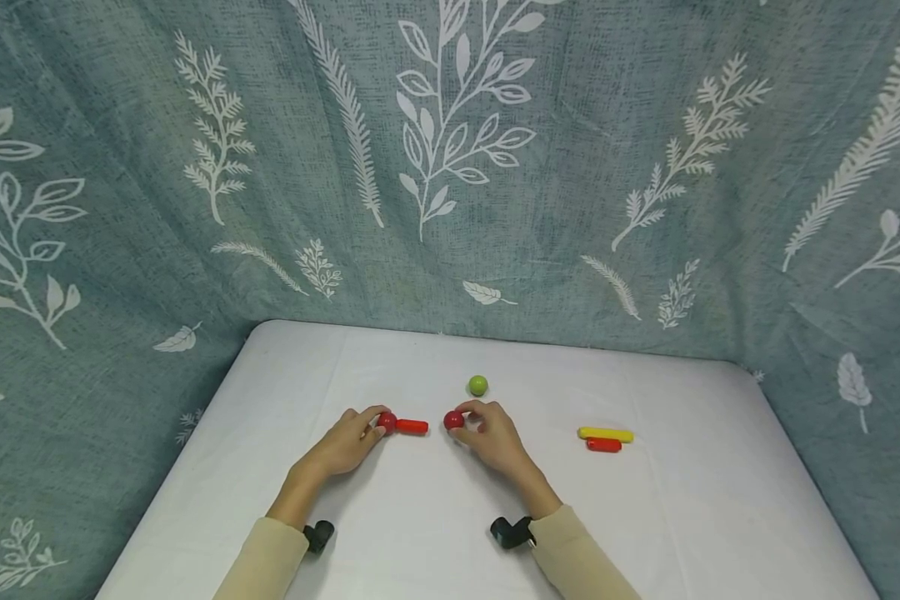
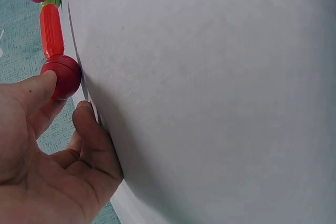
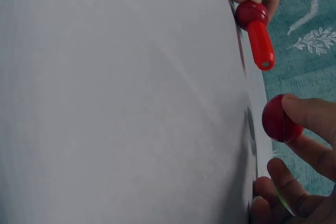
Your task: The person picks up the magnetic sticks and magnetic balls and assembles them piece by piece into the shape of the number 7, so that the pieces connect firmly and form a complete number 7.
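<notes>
A red ball joined end-on to a short red rod lies left of centre on the white table, and the left hand pinches that ball between thumb and fingertips, its other fingers loosely curled with their tips on the table. In the left wrist view the thumb presses the ball's near side while the rod points away toward the other hand. A small gap of bare table separates the rod's free end from a second red ball, which the right hand pinches between thumb and forefinger; the right wrist view shows this ball raised slightly off the table, with the remaining fingers curled beneath it. The two balls stand near each other but apart, with the rod between them and not touching the second ball. Just behind the right hand, a green ball rests alone on the table, close to the knuckles yet untouched. Further right, well apart from both hands, a yellow rod lies flat with another red rod just beside it on the near side, the two parallel and seemingly touching. A grey-blue cloth with white leaf prints hangs behind and round the table's sides.
</notes>
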Demonstrator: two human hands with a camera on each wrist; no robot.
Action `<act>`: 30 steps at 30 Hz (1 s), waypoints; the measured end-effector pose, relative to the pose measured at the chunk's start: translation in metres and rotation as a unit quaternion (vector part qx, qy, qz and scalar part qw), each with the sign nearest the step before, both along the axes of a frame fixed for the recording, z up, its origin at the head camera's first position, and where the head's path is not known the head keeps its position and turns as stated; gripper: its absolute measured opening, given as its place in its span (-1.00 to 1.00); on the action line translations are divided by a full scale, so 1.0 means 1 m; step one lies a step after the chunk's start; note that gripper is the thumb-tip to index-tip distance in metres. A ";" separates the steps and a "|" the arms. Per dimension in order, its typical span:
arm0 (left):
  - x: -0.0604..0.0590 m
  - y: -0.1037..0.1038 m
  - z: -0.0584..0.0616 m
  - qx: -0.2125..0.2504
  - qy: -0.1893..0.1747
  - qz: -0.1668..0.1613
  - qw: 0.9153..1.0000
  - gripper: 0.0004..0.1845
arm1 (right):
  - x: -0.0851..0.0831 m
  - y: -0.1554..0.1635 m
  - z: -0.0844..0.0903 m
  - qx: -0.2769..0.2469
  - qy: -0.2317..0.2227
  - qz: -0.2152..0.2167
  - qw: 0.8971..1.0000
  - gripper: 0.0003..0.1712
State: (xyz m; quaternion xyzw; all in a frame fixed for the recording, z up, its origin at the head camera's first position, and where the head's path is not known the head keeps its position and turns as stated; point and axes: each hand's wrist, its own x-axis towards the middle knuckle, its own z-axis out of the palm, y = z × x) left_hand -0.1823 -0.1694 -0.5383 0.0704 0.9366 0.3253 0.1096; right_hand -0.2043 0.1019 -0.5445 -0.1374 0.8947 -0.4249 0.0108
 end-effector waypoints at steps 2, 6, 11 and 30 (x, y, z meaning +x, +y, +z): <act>0.000 0.000 0.000 0.000 0.001 -0.002 1.000 -0.59 | 0.001 -0.003 -0.001 0.004 0.002 0.003 1.000 -0.66; 0.000 0.000 0.000 -0.002 -0.001 0.000 1.000 -0.58 | 0.003 -0.009 -0.004 0.016 0.013 0.015 1.000 -0.65; -0.002 0.000 0.000 0.003 0.002 -0.002 1.000 -0.58 | 0.005 -0.014 -0.005 0.033 0.016 0.023 0.999 -0.63; -0.001 0.000 -0.002 0.002 0.004 0.002 1.000 -0.58 | 0.009 -0.021 -0.001 0.037 0.012 0.028 0.999 -0.60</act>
